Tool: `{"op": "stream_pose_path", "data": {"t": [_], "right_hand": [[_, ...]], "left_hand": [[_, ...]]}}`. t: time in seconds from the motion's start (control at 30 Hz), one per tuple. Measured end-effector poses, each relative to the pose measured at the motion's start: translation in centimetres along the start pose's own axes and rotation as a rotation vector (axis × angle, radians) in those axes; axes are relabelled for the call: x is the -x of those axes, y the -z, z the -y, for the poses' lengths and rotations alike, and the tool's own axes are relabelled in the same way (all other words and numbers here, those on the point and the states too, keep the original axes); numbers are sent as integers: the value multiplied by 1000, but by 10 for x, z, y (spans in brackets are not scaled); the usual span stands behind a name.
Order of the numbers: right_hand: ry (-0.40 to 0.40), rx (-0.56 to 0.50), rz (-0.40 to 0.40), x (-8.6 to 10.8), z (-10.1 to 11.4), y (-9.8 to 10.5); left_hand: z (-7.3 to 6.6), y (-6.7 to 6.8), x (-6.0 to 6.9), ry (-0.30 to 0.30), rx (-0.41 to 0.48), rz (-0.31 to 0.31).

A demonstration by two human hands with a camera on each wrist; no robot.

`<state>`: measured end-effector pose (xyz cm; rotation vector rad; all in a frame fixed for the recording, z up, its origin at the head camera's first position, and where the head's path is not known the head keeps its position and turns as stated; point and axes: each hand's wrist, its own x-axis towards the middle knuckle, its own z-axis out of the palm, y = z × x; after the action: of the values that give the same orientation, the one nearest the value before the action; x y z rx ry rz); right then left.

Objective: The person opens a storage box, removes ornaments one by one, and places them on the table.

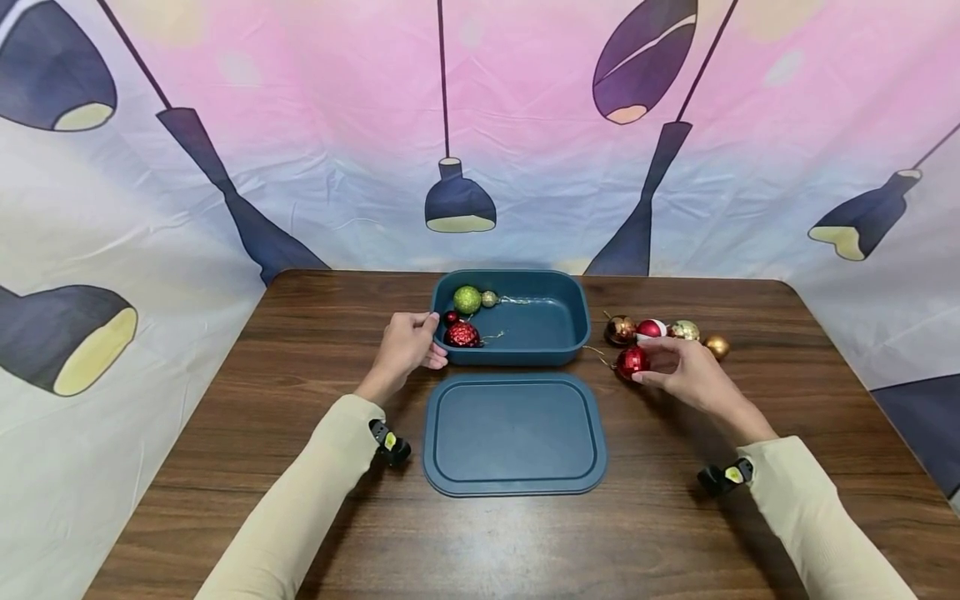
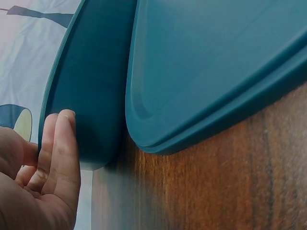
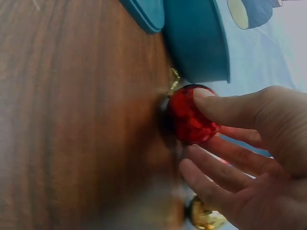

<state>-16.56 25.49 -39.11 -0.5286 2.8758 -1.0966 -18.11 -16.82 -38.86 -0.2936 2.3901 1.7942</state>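
Note:
A dark teal rectangular container [image 1: 551, 358] stands on the table, holding a green glitter bauble [image 1: 467, 300], a small gold one [image 1: 489, 298], a small red one [image 1: 451, 317] and a red textured bauble [image 1: 462, 335]. At its left end, my left hand [image 1: 408, 343] grips the rim and wall, fingers along the outside [image 2: 64, 158]. To the right of the container, my right hand [image 1: 693, 375] pinches a shiny red bauble [image 3: 189, 115] with a gold string between thumb and fingers, at the table surface. The matching lid [image 1: 516, 433] lies flat in front of the container.
Just beyond my right hand sit a bronze bauble [image 1: 620, 330], a red and white one [image 1: 651, 329], a pale gold one [image 1: 684, 331] and a gold one [image 1: 716, 347]. A printed cloth [image 1: 360, 192] hangs behind the wooden table [image 1: 315, 333].

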Motion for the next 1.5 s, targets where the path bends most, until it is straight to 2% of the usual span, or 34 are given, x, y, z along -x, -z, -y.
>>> {"op": "stream_pose_path", "data": {"t": [0.17, 0.33, 0.5, 0.6, 0.87, 1.1, 1.5], "right_hand": [[15, 6, -27, -5, 9, 14], [54, 50, -58, -21, 26, 27], [88, 71, -39, -40, 45, 32], [97, 45, -13, -51, 56, 30], [124, -88, 89, -79, 77, 8], [145, -126, 172, -103, 96, -17], [189, -137, 330, -128, 121, -67]], "left_hand": [[-1, 1, 1, -8, -4, 5], [-2, 2, 2, -13, -4, -1], [-2, 1, 2, -20, 13, 4], [-1, 0, 1, -23, 17, 8], [0, -1, 0, -19, 17, 1], [-1, -1, 0, -19, 14, -2], [0, -1, 0, -18, 8, -3]]}}
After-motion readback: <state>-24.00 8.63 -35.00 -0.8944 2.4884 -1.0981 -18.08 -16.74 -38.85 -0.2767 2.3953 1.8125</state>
